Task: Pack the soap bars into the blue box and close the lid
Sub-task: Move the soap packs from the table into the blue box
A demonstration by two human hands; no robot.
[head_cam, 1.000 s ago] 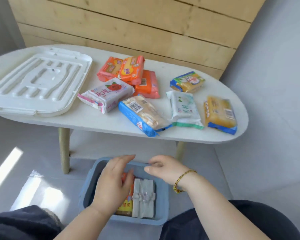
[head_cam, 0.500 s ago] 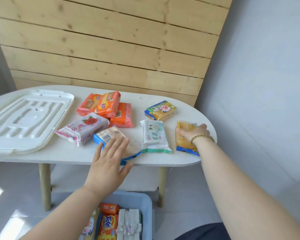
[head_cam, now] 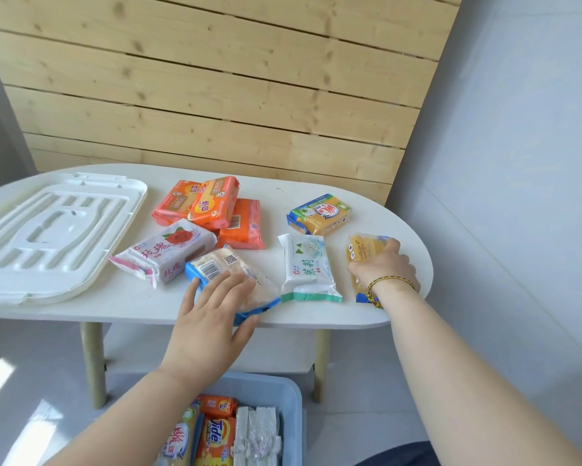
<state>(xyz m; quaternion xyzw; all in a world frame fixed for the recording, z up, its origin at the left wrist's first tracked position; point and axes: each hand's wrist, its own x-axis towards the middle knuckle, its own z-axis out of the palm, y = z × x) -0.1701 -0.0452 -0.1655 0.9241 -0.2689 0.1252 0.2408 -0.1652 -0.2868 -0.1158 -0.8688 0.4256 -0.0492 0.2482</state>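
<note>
Wrapped soap bars lie on the white table (head_cam: 131, 297). My left hand (head_cam: 209, 317) rests spread on the blue-edged clear pack (head_cam: 222, 264) near the front edge, fingers not closed around it. My right hand (head_cam: 380, 267) grips the yellow pack (head_cam: 363, 250) at the table's right end. Between them lies a white-green bar (head_cam: 306, 267). Behind are a pink rose bar (head_cam: 165, 253), three orange bars (head_cam: 209, 206) and a yellow-blue bar (head_cam: 320, 213). The blue box (head_cam: 293, 398) stands on the floor below, holding several bars. The white lid (head_cam: 54, 237) lies at the table's left.
A wooden plank wall stands behind the table and a grey wall to the right. The table has wooden legs (head_cam: 93, 361) and a lower shelf (head_cam: 215, 358). My dark-clothed knee (head_cam: 400, 455) is beside the box.
Both hands rose from the box to the table. The left hand has settled onto the blue-edged pack and the right hand has closed on the yellow pack.
</note>
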